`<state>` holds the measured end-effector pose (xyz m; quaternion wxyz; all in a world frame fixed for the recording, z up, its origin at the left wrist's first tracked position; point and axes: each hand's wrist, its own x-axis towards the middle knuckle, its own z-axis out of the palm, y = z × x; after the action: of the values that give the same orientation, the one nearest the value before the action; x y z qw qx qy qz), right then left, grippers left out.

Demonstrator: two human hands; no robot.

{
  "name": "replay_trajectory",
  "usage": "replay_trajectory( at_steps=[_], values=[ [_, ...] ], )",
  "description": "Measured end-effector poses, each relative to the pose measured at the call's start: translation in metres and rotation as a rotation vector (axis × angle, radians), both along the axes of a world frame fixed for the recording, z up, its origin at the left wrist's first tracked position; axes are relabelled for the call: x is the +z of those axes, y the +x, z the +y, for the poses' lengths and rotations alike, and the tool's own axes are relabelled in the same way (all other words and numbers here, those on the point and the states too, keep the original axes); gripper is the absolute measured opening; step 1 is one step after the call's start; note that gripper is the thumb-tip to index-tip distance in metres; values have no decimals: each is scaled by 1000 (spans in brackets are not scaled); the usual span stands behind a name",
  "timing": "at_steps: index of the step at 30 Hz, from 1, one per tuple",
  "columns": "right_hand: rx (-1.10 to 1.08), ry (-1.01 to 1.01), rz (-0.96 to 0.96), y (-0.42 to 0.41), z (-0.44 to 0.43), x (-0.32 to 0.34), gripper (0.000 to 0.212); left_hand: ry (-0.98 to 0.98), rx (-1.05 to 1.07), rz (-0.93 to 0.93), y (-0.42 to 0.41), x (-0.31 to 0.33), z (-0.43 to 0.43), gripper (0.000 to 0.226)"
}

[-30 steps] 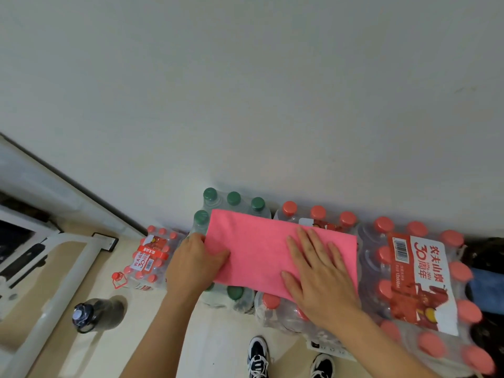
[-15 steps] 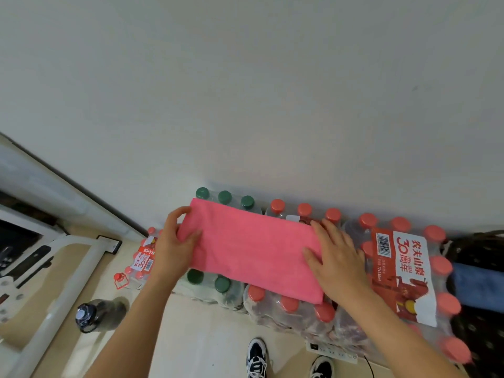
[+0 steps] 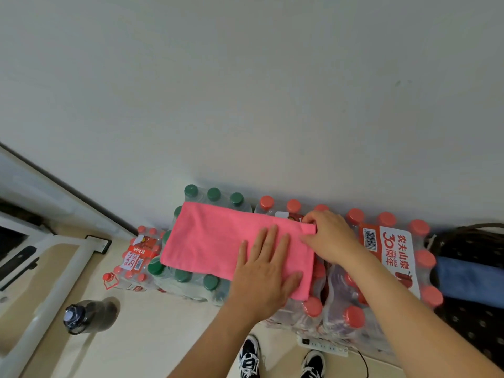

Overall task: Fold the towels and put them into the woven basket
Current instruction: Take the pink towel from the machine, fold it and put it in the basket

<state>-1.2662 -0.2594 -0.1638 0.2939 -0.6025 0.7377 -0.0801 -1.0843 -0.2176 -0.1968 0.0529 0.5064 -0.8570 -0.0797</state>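
Pink cloth towel (image 3: pixel 218 246), doubled into a long rectangle, lies across the capped tops of shrink-wrapped packs of water bottles (image 3: pixel 351 317) in the lower middle of the frame, which serve as a makeshift folding surface. Left hand (image 3: pixel 266 271) lies flat on the towel's right half, fingers straight, pinning it so it cannot slide on the uneven caps. Right hand (image 3: pixel 331 238) curls its fingers round the towel's upper right corner, probably to carry that end over for the next fold. No woven basket is plainly visible.

The red-and-white label (image 3: pixel 392 255) on the red-capped bottle pack (image 3: pixel 354 316) reads 农夫山泉 and 30周年, beside a barcode (image 3: pixel 369 238)
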Motion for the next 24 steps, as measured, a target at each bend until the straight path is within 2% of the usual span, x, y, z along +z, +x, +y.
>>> replay_trajectory(
  at_steps=[4,8,10,13,16,18,21,24],
  values=[
    [37,3,-35,-4,-6,8,27,-3,-40,-84,6,-2,-1,75],
    [-82,-98,-180,-5,-3,6,9,-20,57,15,-11,18,8,68],
    [-141,-56,-381,-6,-3,9,9,-37,132,116,-26,28,13,69],
    [-213,97,-761,-7,-1,17,15,101,272,259,-48,34,7,88],
    [-247,167,-1010,-8,1,21,20,193,375,332,-54,38,-4,80],
    [-284,90,-958,-10,1,20,18,256,471,443,-50,44,-11,65],
    [-254,-79,-588,-20,1,9,18,347,584,661,-38,50,-19,37],
    [-98,-104,-348,-23,4,1,16,359,575,783,-29,53,-20,36]
  ],
)
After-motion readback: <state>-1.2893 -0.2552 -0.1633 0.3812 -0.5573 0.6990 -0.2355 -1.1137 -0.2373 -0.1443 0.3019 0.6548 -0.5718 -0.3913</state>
